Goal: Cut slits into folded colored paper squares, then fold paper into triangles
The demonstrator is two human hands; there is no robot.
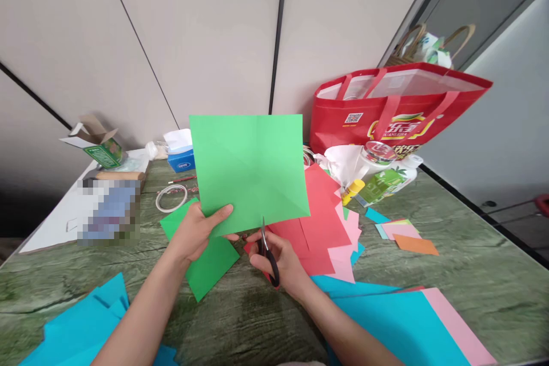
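Observation:
A light green sheet of paper [253, 166] with a faint vertical crease is held up in front of me. My left hand [201, 231] grips its lower left edge, thumb on the near face and fingers behind. In my right hand [281, 260] is a pair of scissors [270, 263] with black handles. Their blades point up at the sheet's lower edge, near the crease; whether they have cut into it I cannot tell. Below the sheet lies darker green paper [212, 269]. Red paper [319, 234] is spread just beyond my right hand, over pink pieces [343, 263].
Blue sheets [86, 320] lie front left, and more blue paper [398, 326] front right. A red shopping bag [355, 120] stands at the back, with a yellow glue stick [353, 191] before it. Further left are a white cable coil [171, 199] and a blue tissue box [180, 161].

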